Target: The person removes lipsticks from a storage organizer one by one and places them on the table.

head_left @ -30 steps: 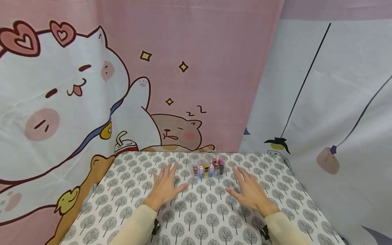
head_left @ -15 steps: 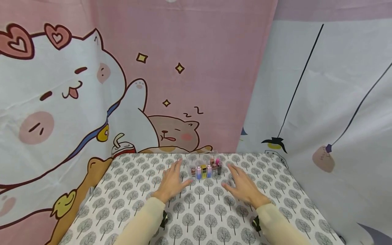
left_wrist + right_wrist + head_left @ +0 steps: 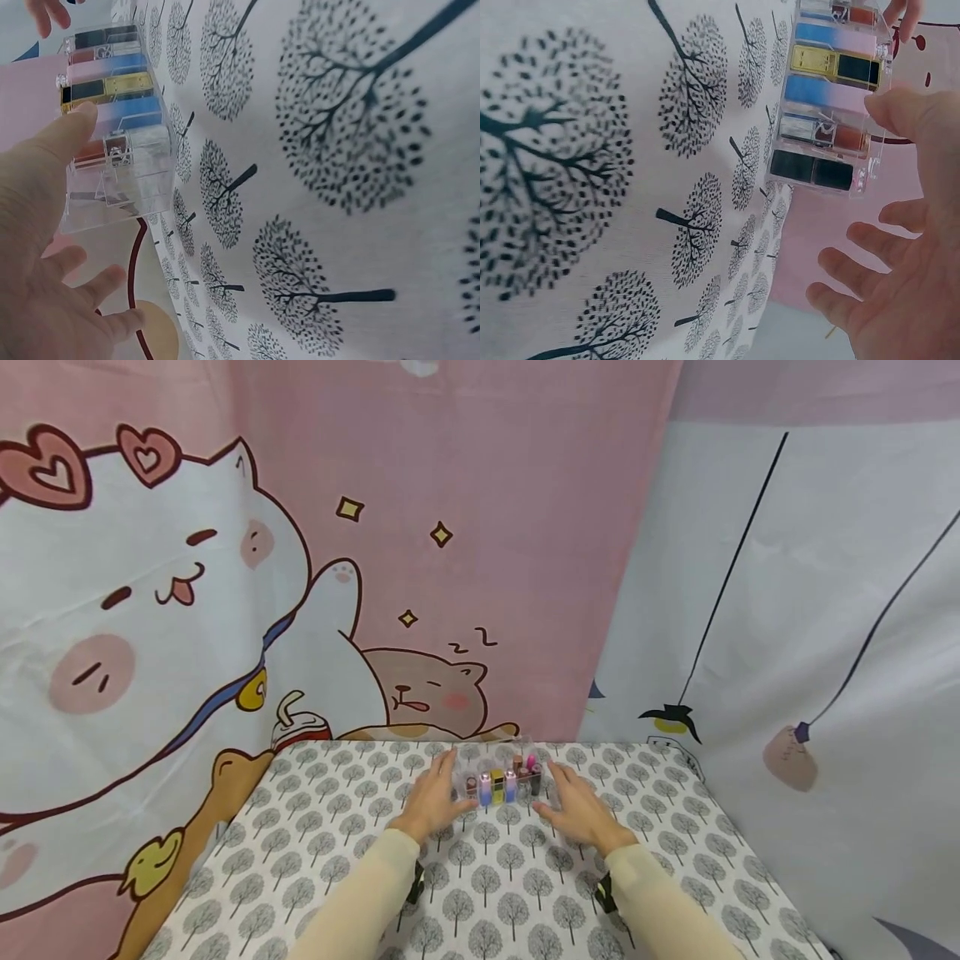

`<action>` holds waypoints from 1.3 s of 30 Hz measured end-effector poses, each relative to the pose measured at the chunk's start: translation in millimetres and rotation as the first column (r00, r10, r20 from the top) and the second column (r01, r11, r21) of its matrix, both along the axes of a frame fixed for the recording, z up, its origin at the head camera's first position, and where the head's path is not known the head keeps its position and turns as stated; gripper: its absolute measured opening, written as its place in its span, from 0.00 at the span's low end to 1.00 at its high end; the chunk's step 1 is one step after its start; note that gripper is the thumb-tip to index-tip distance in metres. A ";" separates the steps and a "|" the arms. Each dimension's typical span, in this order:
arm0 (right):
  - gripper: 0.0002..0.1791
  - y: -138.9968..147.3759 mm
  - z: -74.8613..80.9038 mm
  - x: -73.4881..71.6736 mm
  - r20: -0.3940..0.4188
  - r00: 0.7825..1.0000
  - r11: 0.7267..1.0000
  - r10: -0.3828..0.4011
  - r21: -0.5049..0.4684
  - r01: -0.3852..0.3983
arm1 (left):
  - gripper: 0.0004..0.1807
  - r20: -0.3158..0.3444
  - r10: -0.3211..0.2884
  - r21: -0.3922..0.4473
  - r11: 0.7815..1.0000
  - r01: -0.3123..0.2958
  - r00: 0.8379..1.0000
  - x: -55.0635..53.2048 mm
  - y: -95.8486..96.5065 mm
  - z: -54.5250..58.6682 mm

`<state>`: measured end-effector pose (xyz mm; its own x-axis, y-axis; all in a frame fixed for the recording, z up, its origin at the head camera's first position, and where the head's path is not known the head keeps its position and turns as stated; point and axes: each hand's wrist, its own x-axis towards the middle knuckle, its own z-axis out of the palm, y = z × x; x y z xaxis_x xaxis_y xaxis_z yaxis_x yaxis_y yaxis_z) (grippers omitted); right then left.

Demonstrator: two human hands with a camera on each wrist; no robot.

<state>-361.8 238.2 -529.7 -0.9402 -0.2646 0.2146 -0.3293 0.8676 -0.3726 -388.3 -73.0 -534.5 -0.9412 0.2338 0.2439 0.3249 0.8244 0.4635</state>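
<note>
With fingers spread and holding nothing, our left hand (image 3: 430,799) and right hand (image 3: 582,812) flank the clear lipstick organizer (image 3: 124,199) on the tablecloth (image 3: 517,860); its long axis runs from hand to hand, neither plainly nearer.

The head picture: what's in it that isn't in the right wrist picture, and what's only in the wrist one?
Only the head view shows the pale sleeves, the yellow duck drawing and the drink drawing.

Only the right wrist view shows the inner side of the right hand and clear close-up marks on a tube.

Both show the clear case, tree-print cloth, pink backdrop and some of the left hand.
</note>
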 end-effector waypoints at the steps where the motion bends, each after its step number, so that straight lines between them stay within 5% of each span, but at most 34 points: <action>1: 0.54 -1.3 -0.6 -1.5 0.012 1.000 1.000 -0.003 -0.002 0.003 | 0.62 0.010 0.001 -0.005 1.000 -0.001 1.000 -1.0 -0.7 -0.8; 17: 0.49 -10.4 -9.5 -20.2 0.133 0.991 0.996 0.009 -0.092 0.004 | 0.60 -0.023 -0.006 -0.006 1.000 0.006 1.000 -11.5 1.4 -9.8; 29: 0.46 -10.5 -11.6 -23.9 0.103 0.994 0.991 0.027 -0.137 -0.013 | 0.60 0.029 -0.023 0.010 1.000 0.023 0.999 -11.5 -6.3 1.3; 39: 0.39 -10.4 -7.2 -12.3 0.054 0.998 0.991 0.029 -0.131 -0.022 | 0.58 0.043 -0.072 0.025 0.997 0.071 0.996 -2.8 -14.8 2.6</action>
<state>-374.1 227.8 -536.9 -0.9449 -0.2622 0.1959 -0.3263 0.8019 -0.5006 -391.1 -87.7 -531.9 -0.9323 0.2953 0.2087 0.3612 0.7885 0.4979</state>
